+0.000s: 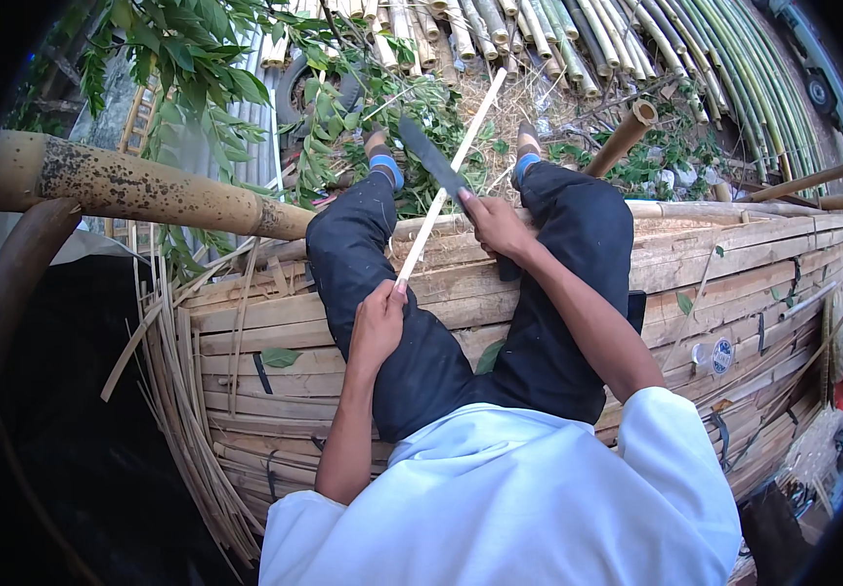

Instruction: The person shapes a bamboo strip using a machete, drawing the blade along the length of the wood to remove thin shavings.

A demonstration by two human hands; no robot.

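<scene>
My left hand point(378, 320) is closed round the lower end of a long pale bamboo strip point(453, 176), just above my left thigh. The strip slants away from me, up and to the right, between my knees. In my right hand point(496, 225) is a machete point(430, 156) with a broad dark blade, pointing up and to the left. Its blade crosses the strip in this view; whether the two touch, I cannot tell. Part of the handle shows below my right fist, near the inside of my right thigh.
I sit on a slatted bamboo platform point(265, 342). Thin bamboo strips point(169, 410) are bundled at its left. A thick bamboo pole point(163, 190) runs at left, and a cut stub point(627, 137) rises ahead. Leafy branches point(226, 107), a tyre point(319, 93) and stacked bamboo poles point(627, 39) lie beyond.
</scene>
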